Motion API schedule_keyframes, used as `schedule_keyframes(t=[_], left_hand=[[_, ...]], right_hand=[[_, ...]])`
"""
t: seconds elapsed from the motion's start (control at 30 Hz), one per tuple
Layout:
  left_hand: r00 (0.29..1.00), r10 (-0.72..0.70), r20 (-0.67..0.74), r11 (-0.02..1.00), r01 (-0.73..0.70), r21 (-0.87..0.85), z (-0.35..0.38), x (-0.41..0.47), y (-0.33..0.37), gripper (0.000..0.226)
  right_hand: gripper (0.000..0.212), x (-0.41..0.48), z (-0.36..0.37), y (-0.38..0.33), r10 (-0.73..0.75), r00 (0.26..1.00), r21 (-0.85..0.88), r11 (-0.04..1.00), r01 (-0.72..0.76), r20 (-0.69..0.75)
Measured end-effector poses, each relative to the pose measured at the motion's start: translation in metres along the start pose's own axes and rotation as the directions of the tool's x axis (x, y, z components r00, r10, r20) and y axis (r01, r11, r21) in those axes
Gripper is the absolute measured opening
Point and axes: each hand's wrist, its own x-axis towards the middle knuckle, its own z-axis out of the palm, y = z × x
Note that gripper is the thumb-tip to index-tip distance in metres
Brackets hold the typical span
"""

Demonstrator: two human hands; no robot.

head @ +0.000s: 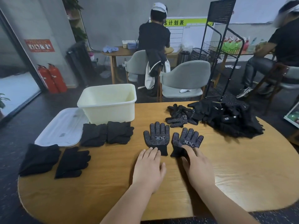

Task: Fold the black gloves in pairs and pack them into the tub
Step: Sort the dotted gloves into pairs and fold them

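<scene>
The cream tub (pixel 106 102) stands open at the far edge of the table (pixel 242 175), nothing showing inside it. Its lid (pixel 61 126) lies flat just beside it, on the person's left. Right in front of the tub, touching its near wall, sit two folded pairs (pixel 106 134) side by side. Two more pairs (pixel 53 160) lie further out from the tub, past the lid, towards the person's left. In front of the tub and a little to its right, two dotted gloves are spread flat, palms up and fingers pointing away: the left glove (pixel 157 136) and the right glove (pixel 187 139), close together but apart. The left hand (pixel 148 168) lies flat with straight fingers, its tips on the left glove's cuff. The right hand (pixel 197 167) is flat too, fingers laid over the right glove's cuff, gripping nothing. Well to the right of the tub sprawls the loose pile (pixel 226 120) of black gloves.
</scene>
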Motion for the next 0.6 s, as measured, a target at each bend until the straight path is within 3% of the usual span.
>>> schedule_keyframes(t=[0.2, 0.6], left_hand=[[1.000, -0.010, 0.010, 0.999, 0.011, -0.039, -0.007, -0.028, -0.004, 0.063], [0.997, -0.005, -0.080, 1.000, 0.004, -0.009, -0.006, -0.085, -0.016, 0.058]], right_hand=[[0.021, -0.024, -0.012, -0.004, 0.011, 0.998, 0.005, 1.000, -0.011, 0.061], [0.021, -0.065, -0.033, -0.016, -0.200, 0.970, -0.020, 0.979, 0.204, 0.142]])
